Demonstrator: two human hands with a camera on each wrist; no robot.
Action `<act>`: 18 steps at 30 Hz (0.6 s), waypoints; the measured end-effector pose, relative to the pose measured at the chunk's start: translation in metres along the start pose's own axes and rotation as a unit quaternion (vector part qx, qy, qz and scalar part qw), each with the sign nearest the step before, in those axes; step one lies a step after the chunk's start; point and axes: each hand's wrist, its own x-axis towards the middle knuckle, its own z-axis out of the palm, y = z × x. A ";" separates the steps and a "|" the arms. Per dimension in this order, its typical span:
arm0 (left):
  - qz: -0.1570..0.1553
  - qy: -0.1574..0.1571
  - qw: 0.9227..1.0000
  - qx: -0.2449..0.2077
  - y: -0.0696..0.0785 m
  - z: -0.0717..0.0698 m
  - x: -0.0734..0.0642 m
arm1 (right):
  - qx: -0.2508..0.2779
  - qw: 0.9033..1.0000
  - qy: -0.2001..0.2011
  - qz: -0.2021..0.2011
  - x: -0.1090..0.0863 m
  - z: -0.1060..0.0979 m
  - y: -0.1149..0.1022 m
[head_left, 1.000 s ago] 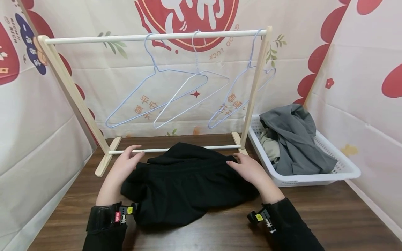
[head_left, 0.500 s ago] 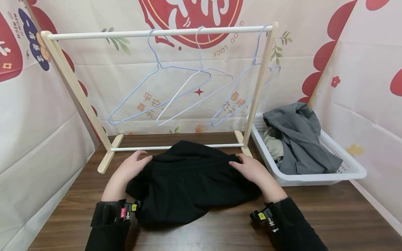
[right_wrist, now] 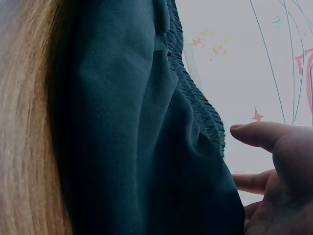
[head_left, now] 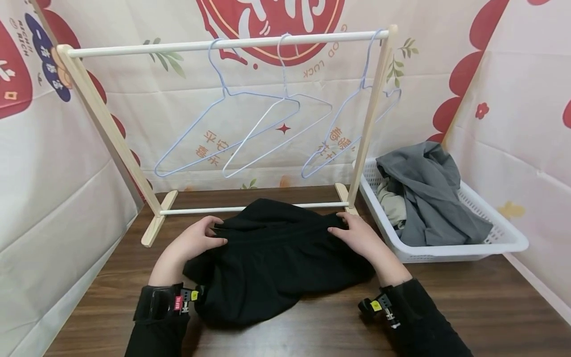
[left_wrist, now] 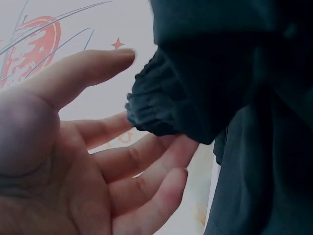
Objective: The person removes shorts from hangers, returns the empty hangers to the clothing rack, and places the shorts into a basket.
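Note:
A black garment (head_left: 267, 267) with a gathered elastic waistband (right_wrist: 203, 110) lies bunched on the table, its waistband edge toward the rack. My left hand (head_left: 198, 240) is at the waistband's left end. In the left wrist view its fingers (left_wrist: 146, 156) are spread and reach behind the cloth, while the thumb stands apart from it. At the opposite end is my right hand (head_left: 359, 238). Its thumb (right_wrist: 259, 133) points at the waistband with a small gap, and its other fingers are partly hidden behind the cloth.
A wooden rack (head_left: 374, 114) stands behind the garment, with three blue-white wire hangers (head_left: 192, 130) on its top bar. To the right, a white plastic basket (head_left: 464, 254) holds a grey garment (head_left: 428, 198) and a beige one (head_left: 392, 204). Printed cloth walls (head_left: 513, 178) surround the table.
My left hand has moved right, from beside the rack's lower bar onto the garment's left end. The right hand stays at the right end. The camera view has shifted slightly.

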 end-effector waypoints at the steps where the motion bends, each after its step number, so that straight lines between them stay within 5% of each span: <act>1: 0.006 -0.002 1.000 0.004 0.001 0.000 -0.001 | 0.004 1.000 0.005 0.000 0.000 -0.001 -0.001; 10: 0.017 -0.010 1.000 -0.003 0.008 -0.002 -0.003 | 0.022 0.999 0.043 -0.014 -0.002 -0.009 -0.003; 18: 0.024 -0.012 0.997 0.073 0.015 -0.003 -0.007 | 0.019 0.999 0.030 -0.023 -0.005 -0.015 -0.009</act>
